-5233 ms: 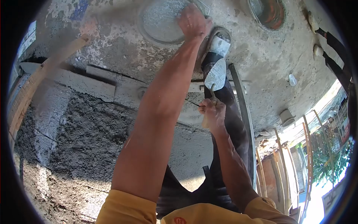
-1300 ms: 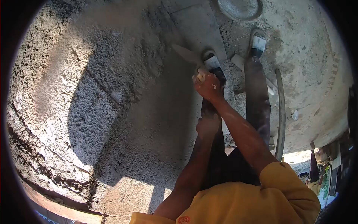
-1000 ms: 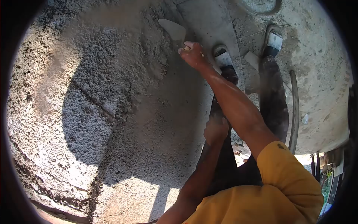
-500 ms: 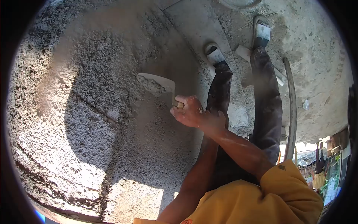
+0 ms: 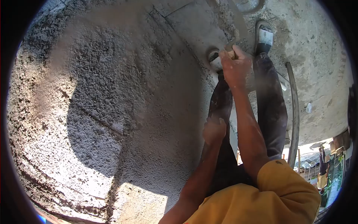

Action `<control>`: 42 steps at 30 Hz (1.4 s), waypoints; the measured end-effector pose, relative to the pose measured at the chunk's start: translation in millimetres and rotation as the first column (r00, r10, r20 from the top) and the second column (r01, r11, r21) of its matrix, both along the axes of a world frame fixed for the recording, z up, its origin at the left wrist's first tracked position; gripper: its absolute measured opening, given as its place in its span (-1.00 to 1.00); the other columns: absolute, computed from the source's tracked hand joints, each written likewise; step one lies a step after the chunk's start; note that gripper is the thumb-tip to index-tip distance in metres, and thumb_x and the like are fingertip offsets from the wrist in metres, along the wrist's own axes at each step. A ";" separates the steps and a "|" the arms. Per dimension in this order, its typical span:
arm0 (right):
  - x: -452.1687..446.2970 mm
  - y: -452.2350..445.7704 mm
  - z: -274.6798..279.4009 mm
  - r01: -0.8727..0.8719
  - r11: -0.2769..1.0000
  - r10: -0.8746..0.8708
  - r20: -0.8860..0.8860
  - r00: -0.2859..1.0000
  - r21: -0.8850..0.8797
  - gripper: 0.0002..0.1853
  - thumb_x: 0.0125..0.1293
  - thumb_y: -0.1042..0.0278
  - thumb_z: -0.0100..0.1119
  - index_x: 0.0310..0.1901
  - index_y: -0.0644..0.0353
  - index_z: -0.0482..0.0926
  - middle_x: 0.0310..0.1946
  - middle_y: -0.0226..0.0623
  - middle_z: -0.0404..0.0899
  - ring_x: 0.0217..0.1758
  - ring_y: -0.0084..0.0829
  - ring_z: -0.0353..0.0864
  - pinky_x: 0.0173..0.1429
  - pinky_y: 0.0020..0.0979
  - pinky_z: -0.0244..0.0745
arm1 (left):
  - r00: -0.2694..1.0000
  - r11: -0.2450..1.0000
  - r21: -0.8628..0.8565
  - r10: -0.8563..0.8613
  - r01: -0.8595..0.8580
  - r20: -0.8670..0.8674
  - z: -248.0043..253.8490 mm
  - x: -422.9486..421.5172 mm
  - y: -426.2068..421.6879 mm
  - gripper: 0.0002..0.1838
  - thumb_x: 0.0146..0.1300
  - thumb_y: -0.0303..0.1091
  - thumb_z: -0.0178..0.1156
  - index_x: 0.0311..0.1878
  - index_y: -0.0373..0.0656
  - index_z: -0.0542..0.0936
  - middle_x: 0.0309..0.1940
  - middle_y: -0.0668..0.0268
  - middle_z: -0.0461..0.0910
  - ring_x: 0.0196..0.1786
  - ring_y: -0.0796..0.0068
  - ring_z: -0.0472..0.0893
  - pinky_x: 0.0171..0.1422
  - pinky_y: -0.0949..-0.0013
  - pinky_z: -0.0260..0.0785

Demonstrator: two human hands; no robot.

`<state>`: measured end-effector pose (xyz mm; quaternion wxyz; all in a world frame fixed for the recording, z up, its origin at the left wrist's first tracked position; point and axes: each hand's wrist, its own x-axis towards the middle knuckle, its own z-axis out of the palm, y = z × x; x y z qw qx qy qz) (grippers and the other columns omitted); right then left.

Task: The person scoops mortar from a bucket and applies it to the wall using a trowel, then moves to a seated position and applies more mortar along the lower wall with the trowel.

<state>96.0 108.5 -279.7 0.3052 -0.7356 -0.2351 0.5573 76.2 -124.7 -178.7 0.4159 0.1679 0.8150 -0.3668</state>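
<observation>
My right hand is closed round the wooden handle of a trowel, above my left foot. The trowel's blade points away from me and shows narrow, almost edge-on. My left hand is curled in front of my left leg; its palm is hidden, so I cannot make out what, if anything, is in it. To the left stands a wall surface with rough grey mortar. A smoother, darker mortar band lies between that rough part and my legs.
Under my shoes is a dusty concrete floor. A long curved hose or pole runs beside my right leg. A small clear cup lies farther right. At the top, a round rim shows partly.
My right hand has swung the trowel away from the mortar surface, up and right to above my left foot. My left hand, formerly partly behind the right forearm, now shows apart from it.
</observation>
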 end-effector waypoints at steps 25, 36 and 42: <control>-64.7 -91.1 11.0 -0.764 0.632 0.725 -0.445 0.526 0.127 -0.67 0.26 0.17 0.41 -0.21 0.34 0.75 -0.42 0.01 0.73 -0.41 -0.08 0.75 -0.20 -0.17 0.67 | 0.984 0.996 0.032 -0.083 0.079 0.160 1.8 -13.6 2.3 -0.29 0.29 0.28 0.40 0.21 -0.18 0.67 0.08 -0.01 0.82 0.16 -0.02 0.82 0.21 -0.08 0.69; 21.5 -20.6 -77.1 -0.076 0.996 0.075 0.015 0.997 0.050 -0.61 0.27 0.24 0.50 -0.09 0.47 0.72 -0.50 -0.30 0.68 -0.52 -0.39 0.64 -0.34 -0.36 0.58 | 0.999 0.999 0.044 0.009 -0.007 -0.034 -5.1 0.9 -5.5 -0.31 0.33 0.22 0.30 0.23 -0.22 0.67 0.11 -0.08 0.78 0.15 -0.17 0.78 0.29 -0.11 0.62; -120.1 -53.3 -150.5 -0.461 0.856 0.491 0.089 0.867 -0.233 -0.65 0.23 0.08 0.40 -0.23 0.26 0.71 -0.31 0.06 0.78 -0.07 0.22 0.80 0.02 0.01 0.66 | 0.998 0.998 -0.050 0.039 -0.037 0.046 -7.7 1.3 -9.7 -0.27 0.27 0.19 0.46 0.26 -0.27 0.64 0.13 -0.12 0.78 0.21 -0.17 0.78 0.28 -0.08 0.67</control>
